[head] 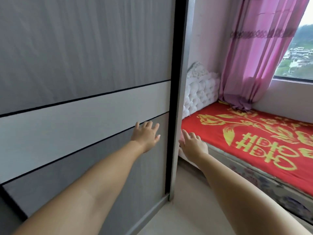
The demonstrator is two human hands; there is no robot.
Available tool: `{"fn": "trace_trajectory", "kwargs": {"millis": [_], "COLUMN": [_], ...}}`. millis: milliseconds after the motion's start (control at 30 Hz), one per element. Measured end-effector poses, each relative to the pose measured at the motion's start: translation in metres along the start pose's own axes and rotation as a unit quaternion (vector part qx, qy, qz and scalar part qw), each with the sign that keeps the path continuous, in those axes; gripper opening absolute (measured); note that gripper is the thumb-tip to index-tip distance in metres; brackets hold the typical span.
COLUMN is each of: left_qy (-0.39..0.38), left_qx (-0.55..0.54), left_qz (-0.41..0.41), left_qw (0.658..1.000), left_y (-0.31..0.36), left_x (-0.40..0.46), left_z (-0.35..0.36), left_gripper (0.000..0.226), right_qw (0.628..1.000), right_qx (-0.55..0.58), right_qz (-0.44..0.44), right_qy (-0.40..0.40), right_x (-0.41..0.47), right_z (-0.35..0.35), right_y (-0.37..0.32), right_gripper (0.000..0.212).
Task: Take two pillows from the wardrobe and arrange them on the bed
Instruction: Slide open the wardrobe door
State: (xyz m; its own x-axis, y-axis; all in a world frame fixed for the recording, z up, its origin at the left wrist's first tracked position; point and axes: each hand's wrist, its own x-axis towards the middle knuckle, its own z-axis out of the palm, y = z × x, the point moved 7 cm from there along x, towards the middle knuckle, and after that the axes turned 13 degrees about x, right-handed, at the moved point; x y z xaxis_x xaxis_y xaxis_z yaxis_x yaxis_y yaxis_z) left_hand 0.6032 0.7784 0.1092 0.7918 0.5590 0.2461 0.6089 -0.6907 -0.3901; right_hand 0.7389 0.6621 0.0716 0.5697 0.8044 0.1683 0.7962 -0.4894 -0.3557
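The grey wardrobe's sliding door (84,65) fills the left of the head view, crossed by a pale band and shut, so no pillows show. My left hand (146,135) reaches to the door near its black right edge, fingers straight and spread; whether it touches the panel I cannot tell. My right hand (192,144) stretches out past the wardrobe's side panel (179,116), fingers straight, holding nothing. The bed (254,138) lies to the right under a red cover with gold patterns.
A white tufted headboard (199,95) stands behind the wardrobe's side. A pink curtain (254,56) hangs over the bed's far corner beside a window (298,51). A narrow strip of light floor (189,200) runs between wardrobe and bed.
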Motion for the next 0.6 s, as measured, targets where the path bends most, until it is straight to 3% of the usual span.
{"fn": "trace_trajectory", "kwargs": {"millis": [367, 600], "left_qy": [0.103, 0.137], "left_qx": [0.13, 0.254], "left_qz": [0.147, 0.197], "left_qw": [0.975, 0.937], "left_y": [-0.005, -0.001], "left_x": [0.214, 0.317], "left_z": [0.009, 0.01], "left_gripper": [0.053, 0.046], "right_qw": [0.991, 0.972], "right_qx": [0.102, 0.221], "right_qz": [0.07, 0.077], "right_qy": [0.048, 0.004], "right_x": [0.189, 0.312], "right_z": [0.016, 0.041], "right_y": [0.009, 0.017], "right_gripper": [0.053, 0.055]}}
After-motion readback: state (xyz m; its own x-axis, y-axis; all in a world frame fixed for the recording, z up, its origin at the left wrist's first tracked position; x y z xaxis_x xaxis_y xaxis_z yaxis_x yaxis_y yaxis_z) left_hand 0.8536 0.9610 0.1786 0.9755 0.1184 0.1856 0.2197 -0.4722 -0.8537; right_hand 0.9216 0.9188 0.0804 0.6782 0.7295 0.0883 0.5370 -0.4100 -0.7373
